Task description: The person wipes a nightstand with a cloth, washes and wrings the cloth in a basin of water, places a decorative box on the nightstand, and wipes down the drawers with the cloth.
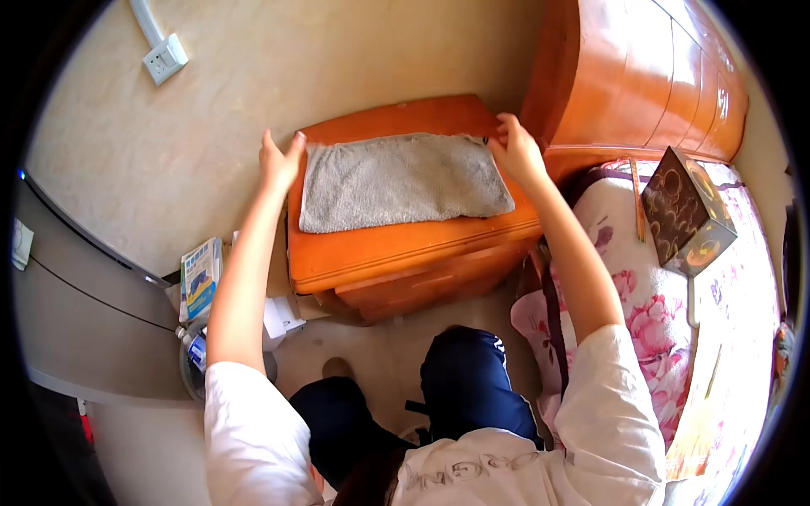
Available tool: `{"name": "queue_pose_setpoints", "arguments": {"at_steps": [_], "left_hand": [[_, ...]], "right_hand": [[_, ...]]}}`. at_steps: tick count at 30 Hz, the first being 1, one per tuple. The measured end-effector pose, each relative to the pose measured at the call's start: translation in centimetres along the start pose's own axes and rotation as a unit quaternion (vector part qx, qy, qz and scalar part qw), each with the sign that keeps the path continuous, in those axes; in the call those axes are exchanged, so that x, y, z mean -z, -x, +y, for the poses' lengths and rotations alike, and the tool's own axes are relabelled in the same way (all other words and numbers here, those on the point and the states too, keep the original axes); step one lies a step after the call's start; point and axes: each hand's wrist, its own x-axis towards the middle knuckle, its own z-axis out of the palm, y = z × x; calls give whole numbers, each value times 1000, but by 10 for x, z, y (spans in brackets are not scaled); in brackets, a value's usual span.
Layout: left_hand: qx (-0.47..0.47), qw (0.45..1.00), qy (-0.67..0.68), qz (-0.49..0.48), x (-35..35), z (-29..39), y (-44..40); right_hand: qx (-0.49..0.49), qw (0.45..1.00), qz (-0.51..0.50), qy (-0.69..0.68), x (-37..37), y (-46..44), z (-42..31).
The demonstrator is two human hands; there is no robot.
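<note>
A grey towel [405, 181] lies spread out in a rough rectangle on the orange wooden nightstand [405, 243]. Just off its far left corner is my left hand [280, 162], thumb and fingers apart with nothing visible between them. My right hand [518, 152] is at the far right corner, its fingers loosely bent and spread. Whether its thumb side touches the cloth, I cannot tell. A small dark spot, perhaps a tag or loop, shows on the towel's edge by the right hand.
A glossy wooden headboard [633, 76] rises at the right. On the flowered bed [650, 312] stands a dark patterned box [688, 211]. Books [201, 274] and a bin with a bottle [194, 347] are at the left, near a grey surface [93, 312]. A wall socket [164, 59] is above.
</note>
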Motion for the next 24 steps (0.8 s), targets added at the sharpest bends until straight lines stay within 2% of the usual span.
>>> {"name": "queue_pose_setpoints", "arguments": {"at_steps": [1,3,5,6,9,12,14,15,16,17,19,20,22,23,24], "left_hand": [[-82,996,-25,-1,0,-3,21],[-251,957,32,-140,24,10,62],[-285,926,-28,-245,56,37,98],[-300,916,-24,-266,63,39,107],[-239,913,-38,-329,63,22,103],[-321,913,-59,-244,56,23,103],[-368,907,-55,-198,55,26,110],[-348,909,-57,-224,61,41,118],[-379,898,-59,-214,61,49,128],[-408,888,-61,-205,59,56,137],[-434,882,-64,-172,53,69,155],[-435,884,-61,-163,53,74,161],[-419,896,-35,-143,53,77,167],[-411,901,-25,-135,54,77,169],[-415,900,-20,-133,57,76,172]], "right_hand": [[48,998,17,24,1,19,0],[140,988,-62,-18,22,47,-3],[146,980,-139,10,42,63,-10],[147,972,-181,22,48,71,-10],[202,960,-185,61,43,71,4],[236,939,-186,167,52,74,-5],[164,965,-120,168,55,73,-3],[127,974,-89,167,56,74,-1],[161,978,-31,132,55,64,2],[93,992,-64,54,58,52,5],[196,979,23,47,45,18,6],[155,987,-7,-30,41,5,-20],[187,978,-64,-67,25,-16,-75],[222,968,-116,-37,17,-21,-105],[309,943,-118,-31,3,-21,-132]]}}
